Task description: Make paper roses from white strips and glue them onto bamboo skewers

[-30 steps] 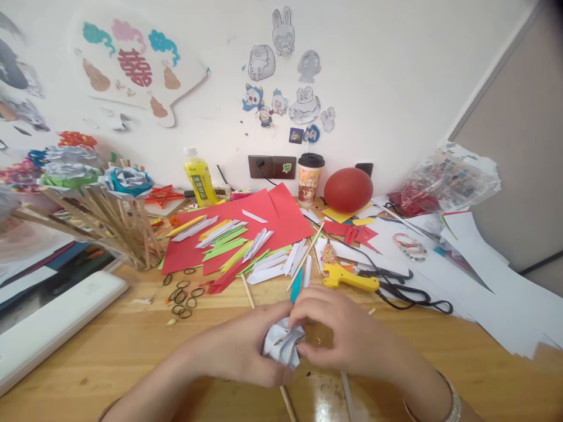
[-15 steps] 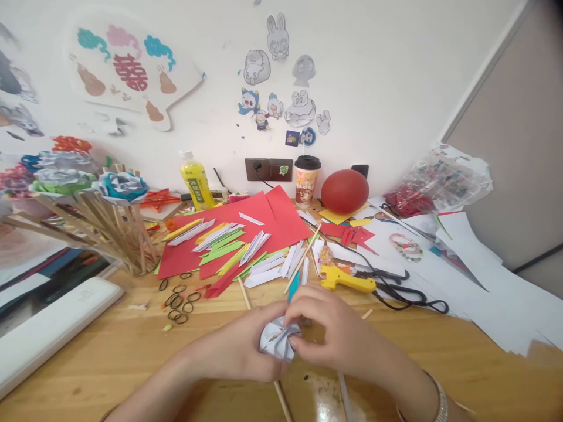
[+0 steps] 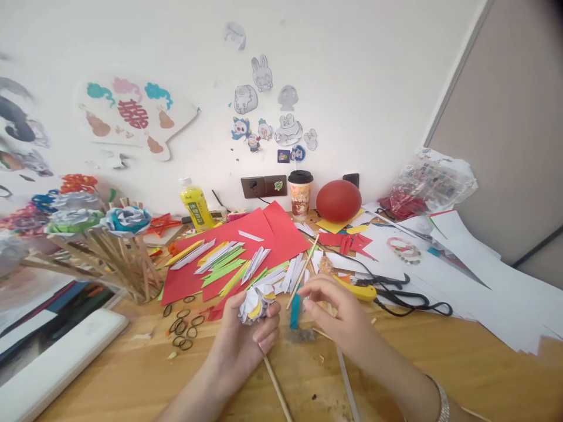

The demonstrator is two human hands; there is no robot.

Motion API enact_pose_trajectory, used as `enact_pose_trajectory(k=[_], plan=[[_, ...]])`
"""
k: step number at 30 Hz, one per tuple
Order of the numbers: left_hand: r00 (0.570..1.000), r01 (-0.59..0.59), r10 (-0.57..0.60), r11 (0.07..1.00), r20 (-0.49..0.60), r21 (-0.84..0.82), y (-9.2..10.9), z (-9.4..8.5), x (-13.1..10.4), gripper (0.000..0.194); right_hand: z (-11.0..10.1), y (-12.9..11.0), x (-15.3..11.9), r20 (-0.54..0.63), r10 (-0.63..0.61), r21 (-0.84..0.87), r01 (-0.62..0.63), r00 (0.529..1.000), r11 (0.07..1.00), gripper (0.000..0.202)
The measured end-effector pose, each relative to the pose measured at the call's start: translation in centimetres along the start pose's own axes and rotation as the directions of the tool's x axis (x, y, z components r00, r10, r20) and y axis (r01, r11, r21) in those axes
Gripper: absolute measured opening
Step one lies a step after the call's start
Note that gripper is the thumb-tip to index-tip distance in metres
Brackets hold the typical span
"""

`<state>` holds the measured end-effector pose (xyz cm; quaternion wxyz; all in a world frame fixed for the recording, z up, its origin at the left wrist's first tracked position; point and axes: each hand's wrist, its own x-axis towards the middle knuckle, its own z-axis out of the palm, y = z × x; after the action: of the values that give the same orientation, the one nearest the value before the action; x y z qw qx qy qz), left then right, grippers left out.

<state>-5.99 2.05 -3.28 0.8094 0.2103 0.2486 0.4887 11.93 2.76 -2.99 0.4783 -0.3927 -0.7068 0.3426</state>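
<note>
The left hand [image 3: 241,346] pinches a paper flower [image 3: 253,303], its base hidden in grip; right hand [image 3: 342,313] spread.

The left fingers [image 3: 267,330] hold a white-and-yellow folded-paper flower [image 3: 255,305].

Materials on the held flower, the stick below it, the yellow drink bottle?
Paper flower: matte paper, white and yellow; crisp folds.
Stick: likely unpainted wood or bamboo; pale tan, smooth.
Drink bottle: probably clear, glossy plastic; yellow seems to show through around the label.
</note>
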Motion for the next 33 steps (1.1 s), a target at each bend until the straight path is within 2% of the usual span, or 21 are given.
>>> enact_pose_trajectory(k=[7,10,12,15,18,21,24,28,33], plan=[[0.998,-0.039,0.034,0.989,-0.044,-0.141,0.5,0.2,-0.2,0.03,0.0,-0.1,0.0,0.007,-0.009,-0.06,0.01,1.0,0.998,0.012],[0.995,-0.081,0.071,0.985,-0.07,-0.153,0.6,0.2,0.0,0.029,0.2,-0.2,0.0,0.016,-0.001,-0.08,0.002,1.0,0.997,0.011],[0.994,-0.085,0.077,0.991,-0.082,-0.099,0.5,0.2,0.1,0.027,0.4,-0.3,0.0,0.022,0.012,-0.098,-0.01,1.0,0.995,0.011],[0.99,-0.122,0.129,0.986,-0.054,0.117,-0.1,-0.2,0.2,0.026,0.6,-0.4,-0.2,0.017,0.004,-0.116,-0.002,1.0,0.993,0.015],[0.965,-0.255,0.258,0.888,0.043,0.383,-0.9,-0.7,0.3,0.029,0.9,-0.5,-0.6,0.041,-0.086,-0.127,0.091,0.995,0.988,0.024],[0.946,-0.313,0.303,0.76,0.116,0.569,-1.2,-1.2,0.1,0.037,1.3,-0.4,-1.0,0.091,-0.19,-0.151,0.202,0.978,0.968,0.031],[0.931,-0.323,0.346,0.632,0.116,0.705,-1.0,-1.4,-0.1,0.037,1.9,-0.3,-1.5,0.064,-0.264,-0.172,0.271,0.962,0.947,0.03],[0.884,-0.383,0.434,0.46,0.173,0.801,-0.4,-1.4,-0.4,0.037,2.4,-0.3,-1.7,0.008,-0.307,-0.181,0.303,0.952,0.936,0.028],[0.858,-0.497,0.395,0.481,0.328,0.722,-0.6,-1.3,-0.8,0.042,2.0,-0.8,-1.7,0.014,-0.371,-0.149,0.369,0.929,0.918,0.029]])
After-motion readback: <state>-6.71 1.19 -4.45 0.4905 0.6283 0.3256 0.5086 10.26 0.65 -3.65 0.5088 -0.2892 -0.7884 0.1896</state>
